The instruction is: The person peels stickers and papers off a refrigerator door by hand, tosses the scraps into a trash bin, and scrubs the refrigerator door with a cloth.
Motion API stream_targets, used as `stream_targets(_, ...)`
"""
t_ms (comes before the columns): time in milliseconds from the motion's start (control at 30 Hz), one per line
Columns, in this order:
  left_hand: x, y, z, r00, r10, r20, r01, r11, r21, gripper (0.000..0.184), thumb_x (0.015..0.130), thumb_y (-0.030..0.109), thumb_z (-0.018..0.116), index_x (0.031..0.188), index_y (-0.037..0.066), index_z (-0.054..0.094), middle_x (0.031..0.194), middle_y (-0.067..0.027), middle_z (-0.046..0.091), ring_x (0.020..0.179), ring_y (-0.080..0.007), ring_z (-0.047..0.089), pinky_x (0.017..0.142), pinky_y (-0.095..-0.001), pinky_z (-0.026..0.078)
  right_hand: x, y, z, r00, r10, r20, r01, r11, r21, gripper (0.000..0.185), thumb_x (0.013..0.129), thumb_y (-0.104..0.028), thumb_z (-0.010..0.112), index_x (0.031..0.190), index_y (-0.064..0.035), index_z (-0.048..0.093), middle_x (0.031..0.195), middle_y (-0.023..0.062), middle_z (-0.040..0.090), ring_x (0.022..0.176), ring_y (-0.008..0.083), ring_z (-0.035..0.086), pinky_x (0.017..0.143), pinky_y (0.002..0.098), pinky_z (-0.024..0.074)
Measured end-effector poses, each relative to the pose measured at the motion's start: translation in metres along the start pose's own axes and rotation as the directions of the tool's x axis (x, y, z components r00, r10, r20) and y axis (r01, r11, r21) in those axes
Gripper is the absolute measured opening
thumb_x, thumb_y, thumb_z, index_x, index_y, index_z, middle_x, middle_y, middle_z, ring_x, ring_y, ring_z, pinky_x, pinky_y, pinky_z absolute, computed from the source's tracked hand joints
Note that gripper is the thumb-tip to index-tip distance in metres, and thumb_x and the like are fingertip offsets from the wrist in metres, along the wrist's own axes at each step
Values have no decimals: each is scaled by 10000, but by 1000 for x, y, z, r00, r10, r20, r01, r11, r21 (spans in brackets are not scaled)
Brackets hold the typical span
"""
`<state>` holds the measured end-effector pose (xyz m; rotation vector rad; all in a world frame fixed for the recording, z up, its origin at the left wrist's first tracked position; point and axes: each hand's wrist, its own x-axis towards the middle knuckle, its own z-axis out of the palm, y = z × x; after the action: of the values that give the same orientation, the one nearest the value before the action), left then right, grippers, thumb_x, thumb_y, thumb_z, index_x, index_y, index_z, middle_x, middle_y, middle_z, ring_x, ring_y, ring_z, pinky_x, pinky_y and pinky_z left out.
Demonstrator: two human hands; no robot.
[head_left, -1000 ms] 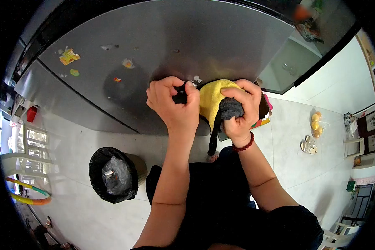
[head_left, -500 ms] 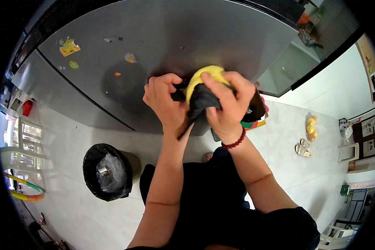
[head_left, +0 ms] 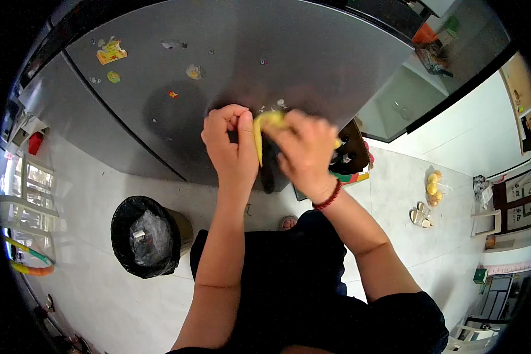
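A person's bare right hand (head_left: pixel 307 147), blurred at the centre of the frame, grips a soft yellow-and-dark-grey cloth (head_left: pixel 258 138) against or just in front of a smooth metallic-grey door panel (head_left: pixel 318 53). The fingers are bent over the bunched fabric — its yellow edge folds down between the two hands, and a dark strip hangs below. A dark red beaded bracelet (head_left: pixel 328 196) circles the right wrist.

Just left of centre, the bare left hand (head_left: pixel 227 138) is raised beside the cloth, its fingers curled and its thumb tip close to the forefinger's; whether the two tips close on anything cannot be told.

Small whitish paper scraps (head_left: pixel 280 103) cling to the panel just above the cloth. In the upper left of the frame, a torn yellow sticker (head_left: pixel 111 52) and a small oval green-and-yellow sticker (head_left: pixel 113 77) mark the same surface.

At lower left, a round bin lined with a black plastic bag (head_left: pixel 119 236) stands on the pale tiled floor (head_left: pixel 100 307) — crumpled clear plastic (head_left: pixel 153 236) inside. Right of centre, an open box of dark bottles (head_left: pixel 369 158) shows partly behind the right hand.
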<state>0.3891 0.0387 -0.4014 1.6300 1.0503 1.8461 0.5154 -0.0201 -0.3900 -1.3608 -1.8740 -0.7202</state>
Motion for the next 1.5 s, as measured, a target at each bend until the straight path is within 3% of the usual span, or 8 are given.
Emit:
stream_targets(300, 3, -3, -10, 994, 73, 86, -84, 989, 125, 61, 908, 130, 616, 894, 72, 605, 812, 10, 551, 742, -107, 488, 733, -265, 407, 31, 5, -19, 982, 79, -174, -86, 996, -31, 567, 610, -104, 695, 1163, -228, 680, 1029, 5, 557, 820, 214, 477, 699, 368, 319)
stream_targets(500, 6, -1, -9, 995, 70, 73, -78, 989, 125, 73, 906, 142, 622, 892, 73, 605, 800, 12, 554, 739, -111, 487, 741, -275, 402, 3, -4, -7, 991, 17, 136, -15, 1000, -18, 614, 560, -49, 687, 1141, -246, 699, 1029, 5, 557, 867, 204, 494, 723, 337, 325)
stream_targets(633, 6, 0, -10, 995, 61, 76, -67, 995, 76, 68, 904, 123, 624, 892, 60, 601, 794, 10, 558, 735, -107, 487, 717, -266, 410, 46, 11, -34, 973, 37, -227, -56, 995, -79, 528, 655, -83, 660, 1155, -250, 678, 1019, -17, 554, 807, 193, 465, 679, 363, 315)
stream_targets(833, 7, -1, -12, 995, 13, 100, -11, 1000, -28, 64, 923, 110, 611, 910, 48, 598, 797, 19, 573, 738, -75, 498, 706, -238, 423, 0, -2, 4, 979, -142, 143, 157, 982, -104, 352, 747, -171, 609, 1077, -257, 695, 1016, -56, 557, 813, 145, 493, 690, 339, 331)
stream_targets(967, 6, -6, -10, 997, -36, 73, 45, 991, -128, 85, 922, 109, 596, 891, 30, 599, 765, -7, 575, 692, -113, 516, 666, -264, 429, 62, 7, -46, 979, -57, -197, 21, 983, -183, 481, 684, -73, 626, 1129, -253, 672, 1002, -25, 553, 776, 187, 476, 665, 359, 318)
stream_targets(1233, 11, -5, -18, 985, -74, 157, 99, 983, -157, 104, 975, 117, 538, 962, 34, 600, 859, 25, 582, 780, -50, 509, 720, -210, 419, 17, 3, -7, 942, -241, 232, 279, 949, -147, 315, 757, -182, 606, 1056, -226, 694, 1048, -37, 552, 862, 153, 490, 705, 340, 340)
stream_targets(1400, 13, 6, -16, 970, -220, 104, 243, 899, -363, 143, 970, 145, 531, 962, 20, 600, 822, -5, 569, 751, -95, 510, 713, -249, 419, 108, 13, -55, 917, -151, -370, 62, 968, -242, 358, 709, -142, 621, 1047, -240, 687, 1012, -20, 563, 818, 174, 487, 701, 349, 338)
stream_targets(1500, 10, -5, -18, 973, -218, 78, 231, 898, -375, 159, 980, 170, 519, 994, 30, 591, 873, -6, 568, 786, -88, 505, 726, -245, 416, 75, -7, -18, 972, -231, -45, 207, 929, -305, 351, 719, -140, 615, 1054, -225, 680, 1031, -6, 559, 829, 193, 494, 706, 340, 344)
